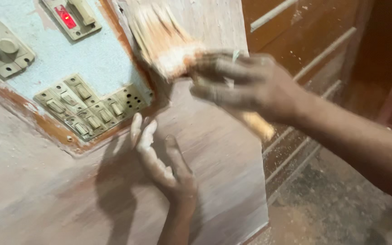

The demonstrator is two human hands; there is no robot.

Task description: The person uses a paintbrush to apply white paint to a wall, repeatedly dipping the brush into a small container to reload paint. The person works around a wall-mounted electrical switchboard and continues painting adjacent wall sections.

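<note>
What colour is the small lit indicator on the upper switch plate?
Red; the indicator light glows on the beige switch plate, seen in the head view.

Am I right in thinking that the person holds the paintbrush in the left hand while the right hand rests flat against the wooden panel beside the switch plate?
Not quite: the hands are swapped. The head view shows the right hand gripping the paintbrush, while the left hand rests against the wooden panel beside the switch plate.

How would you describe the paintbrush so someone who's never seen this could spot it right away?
Start at the pale blue switch panel set in the wooden wall. Just to its right, the right hand grips a wide flat paintbrush against the plank there. Its splayed, pale, rust-stained bristles and yellowish handle mark it out; the left hand below is empty.
</note>
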